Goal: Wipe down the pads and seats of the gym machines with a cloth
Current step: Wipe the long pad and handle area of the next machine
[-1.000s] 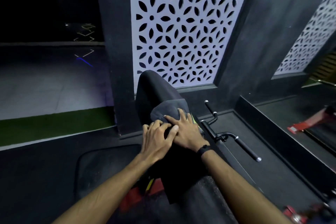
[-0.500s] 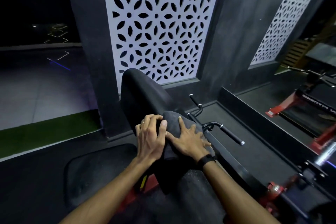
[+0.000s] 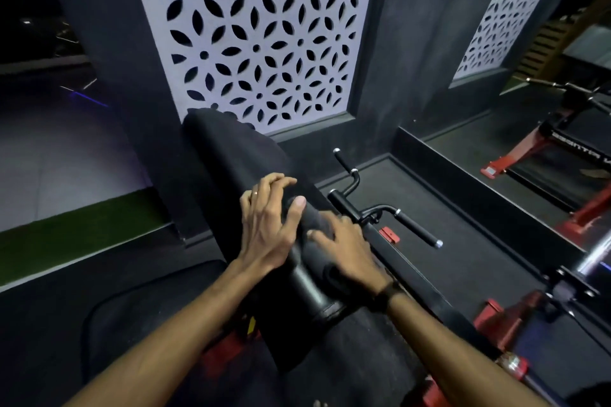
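Note:
A long black back pad [image 3: 231,155] of a gym machine slopes up and away from me toward the patterned wall. A dark cloth [image 3: 314,225] is bunched on the pad's near part. My left hand [image 3: 269,225] lies on the pad and the cloth's left side, fingers spread, thumb resting on the cloth. My right hand [image 3: 347,251] presses flat on the cloth's right side with straight fingers. Below the hands the pad's lower end [image 3: 307,294] shows a shiny black edge.
A black handle bar [image 3: 406,228] with chrome ends sticks out right of the pad. Red machine frames [image 3: 515,317] stand at the lower right and far right. A white cut-out panel [image 3: 258,36] on the dark wall is just behind the pad. A black floor mat [image 3: 132,314] lies left.
Both hands slid down the pad toward me with the cloth, which has bunched up more. The view swung slightly, showing more of the right side.

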The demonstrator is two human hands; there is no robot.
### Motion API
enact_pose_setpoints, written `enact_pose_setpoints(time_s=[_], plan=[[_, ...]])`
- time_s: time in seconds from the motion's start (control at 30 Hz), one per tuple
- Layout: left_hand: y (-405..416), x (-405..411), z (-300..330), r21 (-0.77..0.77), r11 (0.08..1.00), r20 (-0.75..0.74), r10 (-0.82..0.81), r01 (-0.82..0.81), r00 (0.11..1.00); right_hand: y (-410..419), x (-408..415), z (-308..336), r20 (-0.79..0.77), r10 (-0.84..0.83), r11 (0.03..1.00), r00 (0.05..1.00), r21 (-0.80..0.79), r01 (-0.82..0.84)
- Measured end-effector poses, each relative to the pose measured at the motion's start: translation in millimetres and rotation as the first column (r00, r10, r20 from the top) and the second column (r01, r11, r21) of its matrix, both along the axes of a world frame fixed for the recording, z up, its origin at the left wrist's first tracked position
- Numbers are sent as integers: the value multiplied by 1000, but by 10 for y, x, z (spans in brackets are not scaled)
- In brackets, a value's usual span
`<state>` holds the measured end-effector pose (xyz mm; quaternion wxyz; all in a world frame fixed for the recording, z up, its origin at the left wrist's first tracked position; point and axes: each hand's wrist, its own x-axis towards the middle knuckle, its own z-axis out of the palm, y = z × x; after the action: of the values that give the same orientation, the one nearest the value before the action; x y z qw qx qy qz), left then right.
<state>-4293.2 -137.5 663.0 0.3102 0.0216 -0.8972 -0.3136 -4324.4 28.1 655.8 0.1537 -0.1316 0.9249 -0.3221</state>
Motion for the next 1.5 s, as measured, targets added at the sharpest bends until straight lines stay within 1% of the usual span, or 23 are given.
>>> enact_pose_setpoints(time_s=[0.03,0.1,0.17,0.2,0.23,0.3,0.33,0.4,0.47,0.53,0.6,0.7,0.8,0.83,0.9,0.97,1.03,1.1,1.13,1.2,1.27,1.33,1.5], plan=[[-3,-83,7,-49,998,13,-49,49,999,123,156,34,-37,60,998,998,-27,-61],[40,-221,-15,-124,980,79,-144,153,986,453,227,-125,-32,80,995,996,-53,-82],[65,-252,-4,-148,970,145,-174,195,974,633,-1,-365,75,-29,999,997,-29,31],[77,-289,-17,-148,969,177,-171,198,969,605,-220,-440,121,-92,996,988,28,89],[79,-285,-15,-154,970,187,-159,189,969,510,-396,-490,130,-136,989,982,75,127],[68,-264,-15,-171,969,192,-146,179,970,192,-659,-541,116,-162,984,980,97,151],[67,-259,-16,-177,966,202,-152,189,968,29,-682,-507,98,-138,988,986,82,130],[74,-246,-20,-192,963,209,-147,188,967,-94,-505,-373,21,-12,1000,1000,-19,13],[67,-227,-45,-197,962,220,-144,188,965,97,-138,-210,-67,123,985,990,-112,-130],[61,-217,-52,-210,958,227,-147,196,963,464,94,-288,-73,162,967,984,-185,-173],[67,-218,-40,-212,954,245,-157,211,957,696,-96,-507,-1,51,991,999,-128,-50],[81,-227,-29,-204,951,258,-176,232,950,587,-646,-808,86,-116,992,989,63,111],[70,-216,-24,-211,946,252,-191,246,949,97,-1016,-737,105,-251,967,962,82,243],[72,-223,-16,-218,944,250,-189,246,949,-78,-1035,-638,82,-235,972,969,50,231],[67,-223,-26,-212,946,250,-190,245,949,-278,-894,-426,52,-114,992,992,-48,116],[69,-217,-36,-204,949,247,-189,241,951,-215,-568,-247,2,4,995,1000,-102,-4],[58,-211,-35,-200,947,249,-200,252,948,46,-279,-210,-28,25,989,999,-143,-29],[40,-212,-43,-194,946,246,-211,261,946,341,-99,-273,-9,-10,991,1000,-136,8],[35,-208,-52,-194,944,246,-215,266,945,465,-54,-342,39,-49,992,998,-117,53],[30,-206,-59,-191,944,243,-220,269,945,618,-90,-490,126,-153,985,980,-64,162],[38,-215,-39,-190,945,241,-218,267,946,689,-266,-670,151,-233,972,961,11,234],[36,-217,-34,-182,949,246,-211,259,946,656,-494,-782,176,-285,959,942,65,277],[33,-245,-23,-147,959,249,-202,243,947,254,-1130,-940,225,-416,909,881,121,399]])
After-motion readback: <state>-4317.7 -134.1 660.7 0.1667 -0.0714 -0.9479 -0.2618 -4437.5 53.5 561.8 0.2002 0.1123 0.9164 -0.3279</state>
